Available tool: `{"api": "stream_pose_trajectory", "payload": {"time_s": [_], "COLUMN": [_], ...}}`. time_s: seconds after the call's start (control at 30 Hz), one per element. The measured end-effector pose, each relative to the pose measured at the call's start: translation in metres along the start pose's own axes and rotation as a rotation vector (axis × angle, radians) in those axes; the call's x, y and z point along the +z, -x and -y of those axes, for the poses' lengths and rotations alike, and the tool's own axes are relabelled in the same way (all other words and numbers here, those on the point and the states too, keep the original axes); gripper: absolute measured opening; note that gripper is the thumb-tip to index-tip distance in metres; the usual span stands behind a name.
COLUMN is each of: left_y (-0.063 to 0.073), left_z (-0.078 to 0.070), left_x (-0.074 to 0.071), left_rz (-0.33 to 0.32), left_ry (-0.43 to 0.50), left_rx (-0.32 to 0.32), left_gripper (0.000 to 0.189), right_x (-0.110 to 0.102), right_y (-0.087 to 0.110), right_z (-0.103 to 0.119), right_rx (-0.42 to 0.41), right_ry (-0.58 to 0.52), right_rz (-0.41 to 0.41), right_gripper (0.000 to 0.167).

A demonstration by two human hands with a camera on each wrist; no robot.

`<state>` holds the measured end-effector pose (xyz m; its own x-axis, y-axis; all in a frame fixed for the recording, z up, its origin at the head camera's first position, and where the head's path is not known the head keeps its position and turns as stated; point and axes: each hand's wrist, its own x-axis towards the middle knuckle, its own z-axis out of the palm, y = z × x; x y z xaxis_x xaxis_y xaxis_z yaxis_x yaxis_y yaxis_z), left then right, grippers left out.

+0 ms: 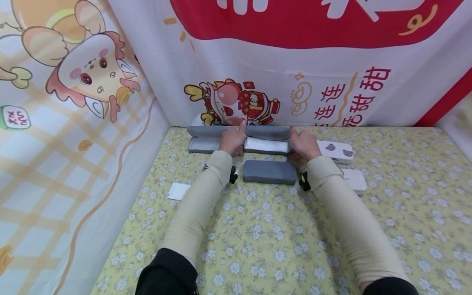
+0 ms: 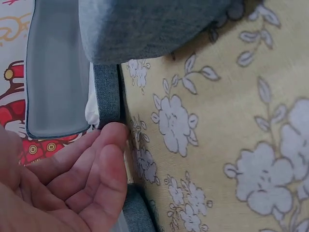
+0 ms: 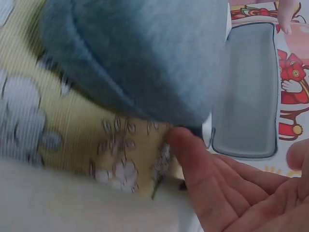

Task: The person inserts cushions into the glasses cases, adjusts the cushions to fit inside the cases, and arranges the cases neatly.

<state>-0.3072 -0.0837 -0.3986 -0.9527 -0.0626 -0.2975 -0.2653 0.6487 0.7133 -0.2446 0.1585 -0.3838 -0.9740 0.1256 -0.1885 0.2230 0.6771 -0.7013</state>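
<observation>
In the head view an open grey glasses case [image 1: 267, 133] stands by the back wall, with a white cloth [image 1: 266, 144] lying inside it. My left hand [image 1: 233, 140] is at its left end and my right hand [image 1: 305, 143] at its right end, thumbs beside the raised lid. Seen from the left wrist, the loosely bent fingers [image 2: 108, 164] touch the case's lower corner. From the right wrist, rather straight fingers [image 3: 198, 162] reach the other end. A closed grey glasses case [image 1: 269, 172] lies in front, between the forearms.
Another open grey glasses case [image 1: 203, 144] stands left of my left hand. Two white cases, one with bear prints [image 1: 335, 150] and one plainer [image 1: 355, 181], lie at the right. A white cloth [image 1: 178, 191] is by my left forearm. Printed curtains [image 1: 158, 82] border the table.
</observation>
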Motion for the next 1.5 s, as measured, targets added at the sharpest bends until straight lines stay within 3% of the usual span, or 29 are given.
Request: {"api": "stream_pose_trajectory", "payload": {"time_s": [0.17,0.33,0.53,0.87,1.07,1.3,1.5], "left_y": [-0.002,-0.002,-0.002,-0.001,0.003,0.009,0.011], "left_z": [-0.001,-0.002,-0.002,-0.006,-0.003,-0.003,-0.001], "left_x": [0.002,0.002,0.003,0.004,0.002,0.001,0.0], "left_rz": [-0.008,-0.008,-0.004,0.028,0.041,0.043,0.051], "left_ry": [0.018,0.03,0.032,-0.017,0.002,-0.008,-0.014], "left_rx": [-0.059,-0.067,-0.07,-0.074,-0.045,0.007,0.013], "left_gripper": [0.072,0.07,0.067,0.057,0.053,0.056,0.058], "right_x": [0.004,0.006,0.007,0.007,0.008,0.007,0.006], "right_y": [-0.007,-0.013,-0.016,-0.012,-0.008,-0.003,-0.003], "right_z": [-0.002,-0.003,-0.002,0.001,0.001,0.0,-0.002], "right_rx": [0.026,0.084,0.163,0.19,0.175,0.127,0.11], "right_ry": [-0.028,-0.01,-0.099,-0.222,-0.262,-0.211,-0.221], "right_rz": [-0.007,-0.041,-0.018,-0.038,-0.027,-0.04,-0.024], "right_gripper": [0.078,0.084,0.074,0.058,0.049,0.041,0.039]}}
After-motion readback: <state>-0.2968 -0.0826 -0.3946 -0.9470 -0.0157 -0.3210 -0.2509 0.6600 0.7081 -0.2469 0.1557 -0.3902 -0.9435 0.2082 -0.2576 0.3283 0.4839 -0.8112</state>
